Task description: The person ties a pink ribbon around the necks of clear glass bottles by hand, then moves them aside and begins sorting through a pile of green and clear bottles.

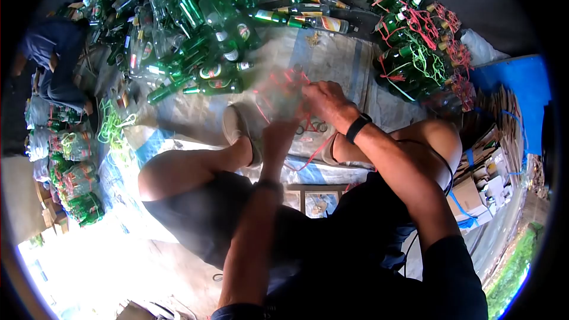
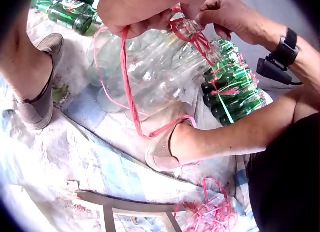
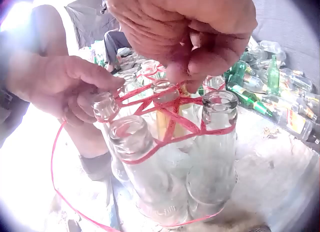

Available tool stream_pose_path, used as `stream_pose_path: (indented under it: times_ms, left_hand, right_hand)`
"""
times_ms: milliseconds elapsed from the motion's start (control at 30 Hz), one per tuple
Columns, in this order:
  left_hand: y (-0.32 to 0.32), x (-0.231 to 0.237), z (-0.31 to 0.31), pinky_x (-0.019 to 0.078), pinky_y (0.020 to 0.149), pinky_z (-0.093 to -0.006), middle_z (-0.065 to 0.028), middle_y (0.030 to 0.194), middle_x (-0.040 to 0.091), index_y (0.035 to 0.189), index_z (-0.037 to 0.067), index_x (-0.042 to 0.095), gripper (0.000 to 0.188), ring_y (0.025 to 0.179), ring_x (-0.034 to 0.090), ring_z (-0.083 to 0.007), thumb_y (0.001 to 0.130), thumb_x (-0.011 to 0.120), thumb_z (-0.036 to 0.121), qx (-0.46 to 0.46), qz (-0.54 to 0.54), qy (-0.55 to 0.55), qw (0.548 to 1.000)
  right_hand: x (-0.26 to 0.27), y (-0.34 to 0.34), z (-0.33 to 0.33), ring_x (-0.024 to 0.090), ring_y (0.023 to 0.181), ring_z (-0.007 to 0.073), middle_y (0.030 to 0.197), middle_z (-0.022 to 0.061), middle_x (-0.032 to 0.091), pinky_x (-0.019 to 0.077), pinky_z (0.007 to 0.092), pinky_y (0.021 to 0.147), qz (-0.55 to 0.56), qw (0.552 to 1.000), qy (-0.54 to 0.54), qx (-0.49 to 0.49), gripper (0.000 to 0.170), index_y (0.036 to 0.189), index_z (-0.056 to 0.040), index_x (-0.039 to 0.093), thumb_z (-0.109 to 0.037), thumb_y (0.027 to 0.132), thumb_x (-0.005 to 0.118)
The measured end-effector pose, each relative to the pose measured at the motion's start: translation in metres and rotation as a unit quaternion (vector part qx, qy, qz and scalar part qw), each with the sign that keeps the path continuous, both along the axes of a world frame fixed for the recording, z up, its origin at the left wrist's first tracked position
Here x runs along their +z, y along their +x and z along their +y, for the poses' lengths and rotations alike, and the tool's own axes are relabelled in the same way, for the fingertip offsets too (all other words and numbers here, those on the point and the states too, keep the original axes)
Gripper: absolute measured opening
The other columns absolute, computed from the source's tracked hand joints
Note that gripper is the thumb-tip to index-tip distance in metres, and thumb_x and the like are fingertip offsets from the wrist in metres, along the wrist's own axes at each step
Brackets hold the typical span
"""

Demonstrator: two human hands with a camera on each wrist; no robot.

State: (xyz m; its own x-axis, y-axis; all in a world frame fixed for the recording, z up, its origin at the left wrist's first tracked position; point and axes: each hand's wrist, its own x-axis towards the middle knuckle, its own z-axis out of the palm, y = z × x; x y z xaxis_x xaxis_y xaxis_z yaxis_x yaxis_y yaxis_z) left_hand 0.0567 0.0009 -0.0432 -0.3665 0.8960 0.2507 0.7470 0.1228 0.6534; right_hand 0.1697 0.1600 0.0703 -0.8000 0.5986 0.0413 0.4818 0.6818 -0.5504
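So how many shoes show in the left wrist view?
2: the left shoe toward the picture's left edge, and the right shoe near the centre, just below the clear bottles. Any behind those would be hidden.

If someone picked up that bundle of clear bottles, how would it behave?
The bundle of clear bottles would probably be fragile, since it looks like bare glass packed close. The red string looks thin and pliable, so the bundle may flex slightly rather than stay stiff. Standing side by side, the group seems less apt to tip than a lone bottle.
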Motion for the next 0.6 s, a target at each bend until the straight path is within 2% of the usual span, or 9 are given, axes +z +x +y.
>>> stream_pose_path:
  times_ms: [33, 67, 100, 133, 167, 300, 400, 500, 600]
  left_hand:
    - [0.001, -0.003, 0.000, 0.0442, 0.054, -0.0321, 0.0000, 0.061, 0.059, 0.073, 0.002, 0.070, 0.031, 0.059, 0.054, -0.0079, 0.088, 0.080, 0.027, 0.055, -0.232, 0.031, 0.971]
    - [0.001, -0.006, -0.001, 0.0374, 0.053, -0.0297, 0.0043, 0.057, 0.052, 0.062, 0.000, 0.066, 0.046, 0.060, 0.043, -0.0035, 0.087, 0.084, 0.035, 0.079, -0.284, 0.012, 0.956]
    - [0.000, -0.007, -0.001, 0.0374, 0.053, -0.0297, 0.0043, 0.057, 0.052, 0.062, 0.000, 0.066, 0.046, 0.060, 0.043, -0.0035, 0.087, 0.084, 0.035, 0.078, -0.283, 0.013, 0.956]
    - [0.000, -0.008, 0.000, 0.0371, 0.052, -0.0299, 0.0044, 0.056, 0.051, 0.062, -0.001, 0.065, 0.046, 0.059, 0.043, -0.0039, 0.087, 0.083, 0.034, 0.088, -0.283, 0.003, 0.955]
    - [-0.001, -0.010, 0.000, 0.0369, 0.052, -0.0301, 0.0044, 0.055, 0.050, 0.062, -0.001, 0.064, 0.046, 0.058, 0.043, -0.0042, 0.087, 0.083, 0.033, 0.098, -0.282, -0.006, 0.954]
    - [-0.005, -0.016, -0.005, 0.0375, 0.052, -0.0303, 0.0032, 0.055, 0.051, 0.063, -0.002, 0.065, 0.046, 0.058, 0.044, -0.0045, 0.086, 0.083, 0.032, 0.075, -0.291, -0.002, 0.954]
    - [-0.007, -0.022, -0.005, 0.0387, 0.053, -0.0303, 0.0020, 0.054, 0.053, 0.064, -0.002, 0.068, 0.045, 0.058, 0.047, -0.0045, 0.086, 0.083, 0.034, 0.089, -0.263, -0.005, 0.961]
    - [-0.011, -0.022, -0.007, 0.0424, 0.054, -0.0314, -0.0024, 0.054, 0.060, 0.065, -0.001, 0.071, 0.045, 0.056, 0.052, -0.0061, 0.087, 0.082, 0.037, 0.094, -0.241, -0.055, 0.964]
    - [-0.013, -0.019, -0.007, 0.0490, 0.057, -0.0335, -0.0106, 0.058, 0.067, 0.070, 0.000, 0.075, 0.048, 0.056, 0.063, -0.0121, 0.086, 0.080, 0.045, 0.065, -0.197, -0.062, 0.976]
  right_hand:
    - [-0.004, 0.000, 0.000, 0.071, 0.083, 0.0396, 0.082, 0.0159, 0.072, 0.0570, 0.0490, 0.073, -0.004, 0.995, -0.097, -0.027, 0.011, 0.081, -0.0103, 0.069, -0.018, 0.076, 0.075]
    - [-0.010, -0.002, 0.002, 0.072, 0.085, 0.0394, 0.083, 0.0165, 0.072, 0.0568, 0.0493, 0.075, -0.004, 0.978, -0.194, -0.076, 0.014, 0.083, -0.0110, 0.070, -0.022, 0.077, 0.076]
    - [-0.009, -0.002, 0.002, 0.072, 0.085, 0.0394, 0.083, 0.0165, 0.072, 0.0568, 0.0493, 0.075, -0.002, 0.978, -0.194, -0.077, 0.014, 0.083, -0.0110, 0.070, -0.022, 0.077, 0.076]
    - [-0.009, -0.002, 0.002, 0.072, 0.085, 0.0393, 0.084, 0.0168, 0.072, 0.0570, 0.0489, 0.075, -0.041, 0.998, -0.032, -0.018, 0.016, 0.083, -0.0113, 0.071, -0.025, 0.077, 0.077]
    - [-0.008, -0.002, 0.002, 0.072, 0.085, 0.0391, 0.084, 0.0171, 0.073, 0.0571, 0.0486, 0.074, -0.080, 0.987, 0.130, 0.042, 0.019, 0.083, -0.0115, 0.072, -0.028, 0.077, 0.078]
    - [-0.011, 0.000, 0.003, 0.073, 0.084, 0.0385, 0.086, 0.0166, 0.073, 0.0573, 0.0490, 0.073, -0.077, 0.983, 0.156, 0.059, 0.023, 0.081, -0.0115, 0.073, -0.033, 0.075, 0.079]
    - [-0.011, 0.000, 0.003, 0.073, 0.083, 0.0374, 0.087, 0.0153, 0.073, 0.0577, 0.0496, 0.072, -0.115, 0.981, 0.148, 0.052, 0.024, 0.082, -0.0119, 0.074, -0.034, 0.075, 0.079]
    - [-0.014, 0.002, 0.001, 0.074, 0.082, 0.0364, 0.086, 0.0140, 0.074, 0.0582, 0.0488, 0.070, -0.114, 0.979, 0.157, 0.063, 0.023, 0.082, -0.0112, 0.074, -0.032, 0.075, 0.078]
    - [-0.016, 0.003, 0.002, 0.074, 0.080, 0.0355, 0.085, 0.0131, 0.074, 0.0586, 0.0469, 0.067, -0.095, 0.981, 0.161, 0.058, 0.018, 0.082, -0.0094, 0.073, -0.027, 0.076, 0.075]
